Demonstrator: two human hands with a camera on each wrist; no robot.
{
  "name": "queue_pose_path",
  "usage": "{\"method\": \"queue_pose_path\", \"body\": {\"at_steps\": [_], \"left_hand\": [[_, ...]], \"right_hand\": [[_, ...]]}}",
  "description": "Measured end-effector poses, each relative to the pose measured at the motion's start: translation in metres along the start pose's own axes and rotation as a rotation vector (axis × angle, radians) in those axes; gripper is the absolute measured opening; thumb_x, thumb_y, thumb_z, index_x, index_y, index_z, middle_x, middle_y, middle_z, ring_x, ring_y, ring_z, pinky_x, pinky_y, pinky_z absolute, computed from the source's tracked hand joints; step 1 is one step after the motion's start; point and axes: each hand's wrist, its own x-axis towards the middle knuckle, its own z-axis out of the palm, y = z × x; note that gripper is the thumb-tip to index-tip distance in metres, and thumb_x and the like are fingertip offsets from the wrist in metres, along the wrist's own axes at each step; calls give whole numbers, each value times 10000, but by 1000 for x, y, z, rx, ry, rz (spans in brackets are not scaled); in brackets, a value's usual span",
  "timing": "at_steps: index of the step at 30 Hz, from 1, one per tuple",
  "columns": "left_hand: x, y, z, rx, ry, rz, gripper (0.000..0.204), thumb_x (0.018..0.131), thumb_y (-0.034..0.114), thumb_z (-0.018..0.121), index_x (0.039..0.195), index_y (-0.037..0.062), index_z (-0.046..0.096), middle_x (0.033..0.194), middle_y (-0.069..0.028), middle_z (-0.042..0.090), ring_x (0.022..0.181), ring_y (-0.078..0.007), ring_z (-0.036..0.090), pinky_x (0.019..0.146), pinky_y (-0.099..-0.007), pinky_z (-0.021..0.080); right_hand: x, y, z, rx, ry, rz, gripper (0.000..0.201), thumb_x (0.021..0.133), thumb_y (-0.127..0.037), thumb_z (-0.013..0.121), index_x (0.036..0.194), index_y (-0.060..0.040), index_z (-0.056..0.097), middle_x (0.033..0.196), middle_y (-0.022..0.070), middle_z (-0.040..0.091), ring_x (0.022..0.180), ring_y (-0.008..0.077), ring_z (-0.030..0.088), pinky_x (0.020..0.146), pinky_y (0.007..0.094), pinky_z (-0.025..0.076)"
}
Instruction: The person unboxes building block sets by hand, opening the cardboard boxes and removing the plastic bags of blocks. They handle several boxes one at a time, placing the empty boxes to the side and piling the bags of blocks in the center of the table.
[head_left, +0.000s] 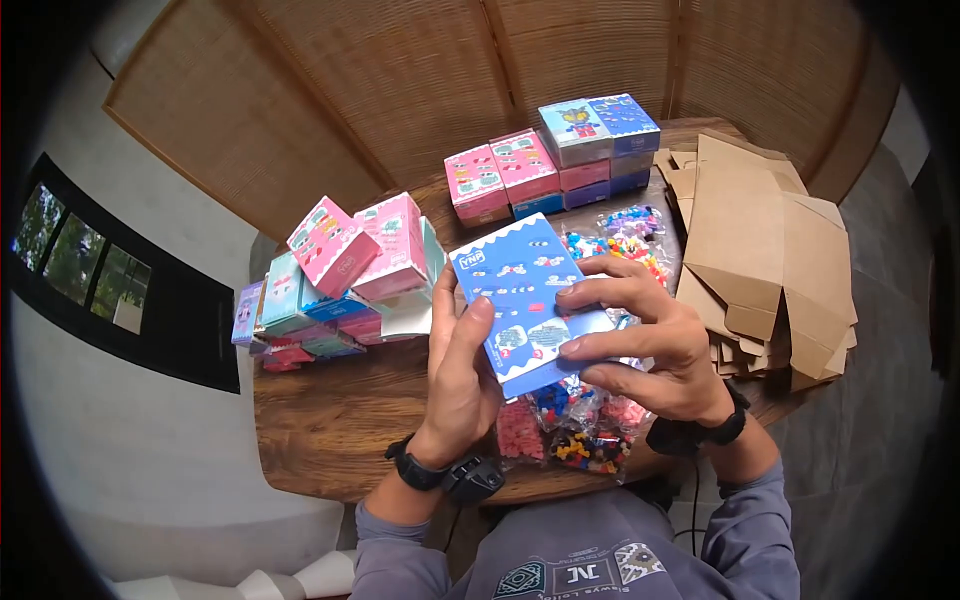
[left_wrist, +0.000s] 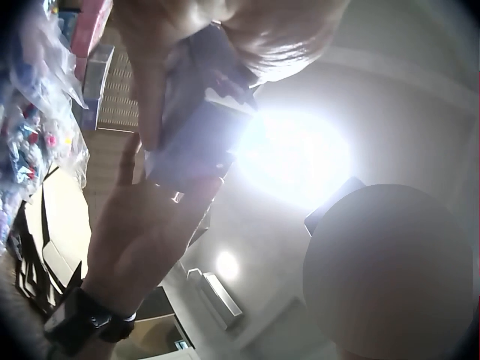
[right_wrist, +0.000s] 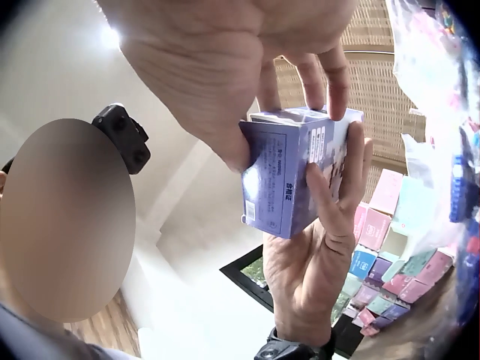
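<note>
A small blue cardboard box [head_left: 512, 282] with printed pictures and a YNP logo is held up over the table between both hands. My left hand [head_left: 460, 372] grips it along its left side, thumb on the printed face and fingers behind. The right hand [head_left: 662, 345] holds the box's other end, fingertips on the printed face. In the right wrist view the box [right_wrist: 270, 176] shows a text-covered side, with the right thumb at its edge and a narrow gap along the top end. Below the hands lie clear bags of colourful small pieces [head_left: 590, 450].
Pink, teal and blue boxes [head_left: 335, 250] are piled at the table's left. More boxes [head_left: 520, 170] stand stacked at the back. Flattened brown cardboard [head_left: 765, 240] lies heaped on the right. A woven folding screen [head_left: 420, 90] stands behind the wooden table [head_left: 330, 430].
</note>
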Motion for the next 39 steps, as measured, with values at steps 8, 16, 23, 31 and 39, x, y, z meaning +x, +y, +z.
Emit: {"method": "queue_pose_path", "body": {"at_steps": [8,16,23,31,39], "left_hand": [[-4,5,0,47,-36,-2,681,978,198,526,1498,30,119,1374,-172,444,1229,-230,537,995,-382,503],[-7,12,-1,60,-7,-3,685,979,173,524,1503,21,110,1392,-173,427,1237,-230,531,991,-372,510],[-11,16,-1,51,-38,-62,774,967,154,567,1529,40,47,1393,-173,423,1229,-235,539,965,-372,534],[-24,21,-15,148,-16,42,850,942,80,609,1559,22,27,1471,-159,379,1283,-212,450,1088,-353,346],[-57,101,-77,506,400,417,508,1034,311,427,1423,-16,407,1345,-137,548,1222,-228,551,1027,-383,457]], "right_hand": [[0,0,2,-106,29,-32,338,691,-78,829,1014,-159,768,1175,69,668,1165,317,560,987,433,454],[5,-3,9,-207,64,-158,311,670,-112,849,965,-167,766,1127,58,685,1106,316,590,904,413,493],[4,0,10,-221,126,-171,308,646,-61,841,931,-139,754,1097,75,694,1054,328,613,872,415,509],[6,-2,10,-185,38,-177,362,622,-7,828,960,-93,730,1108,108,684,1045,328,615,873,417,510],[-16,20,1,-58,282,-8,260,765,155,624,985,22,656,1033,172,661,987,278,640,862,364,508]]}}
